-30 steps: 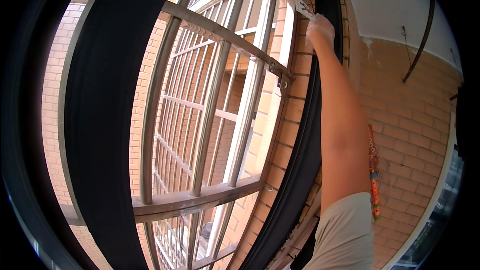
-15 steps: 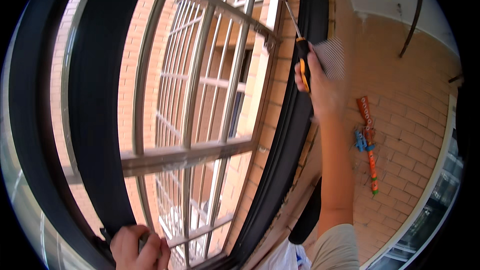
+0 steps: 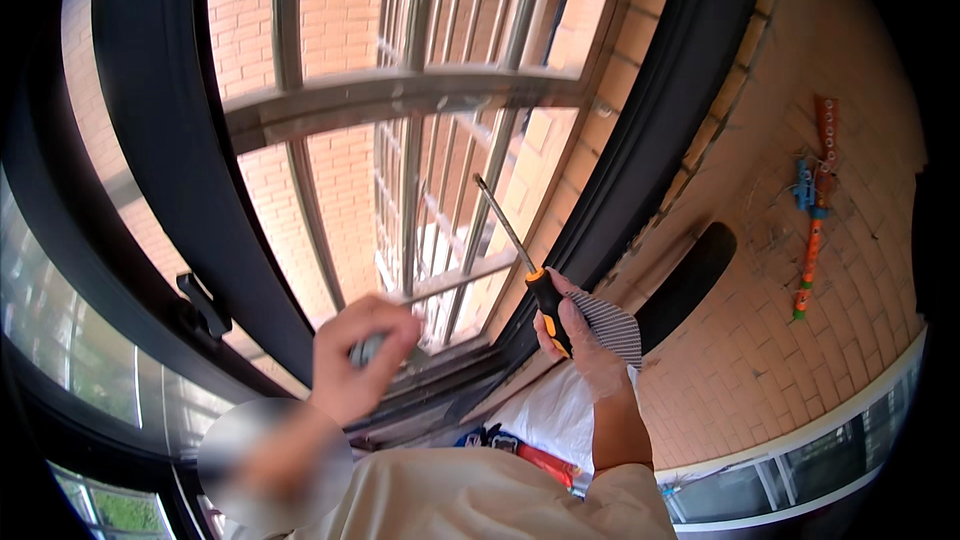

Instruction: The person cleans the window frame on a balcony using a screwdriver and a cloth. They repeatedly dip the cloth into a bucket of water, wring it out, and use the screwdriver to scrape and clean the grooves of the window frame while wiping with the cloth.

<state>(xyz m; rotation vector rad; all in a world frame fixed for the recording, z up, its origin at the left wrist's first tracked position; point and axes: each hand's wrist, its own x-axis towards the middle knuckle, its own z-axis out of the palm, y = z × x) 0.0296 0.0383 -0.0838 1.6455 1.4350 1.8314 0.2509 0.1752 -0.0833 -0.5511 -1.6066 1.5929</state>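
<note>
My right hand (image 3: pixel 590 345) is closed around the black and yellow handle of a screwdriver (image 3: pixel 549 310), its metal shaft pointing up and left in front of the window bars. A flat grey-and-white striped piece (image 3: pixel 612 328) sticks out beside the fingers of that hand; what it is I cannot tell. Left of it, my left hand (image 3: pixel 360 355) is slightly blurred, with its fingers curled around a small greyish thing (image 3: pixel 368 350) mostly hidden by them. This hand is in front of the lower part of the dark window sash (image 3: pixel 190 140).
Metal bars (image 3: pixel 410 190) stand outside the opening, bordered on the right by a black frame (image 3: pixel 650 160). A black handle (image 3: pixel 204 304) sits on the sash. A rounded dark bar (image 3: pixel 690 280), a white plastic bag (image 3: pixel 545 405) and an orange-and-blue toy-like object (image 3: pixel 818 200) are to the right.
The view has tilted downward. My right hand has come down from high beside the frame with the screwdriver still held. My left hand has moved away from the sash edge, up and right in view.
</note>
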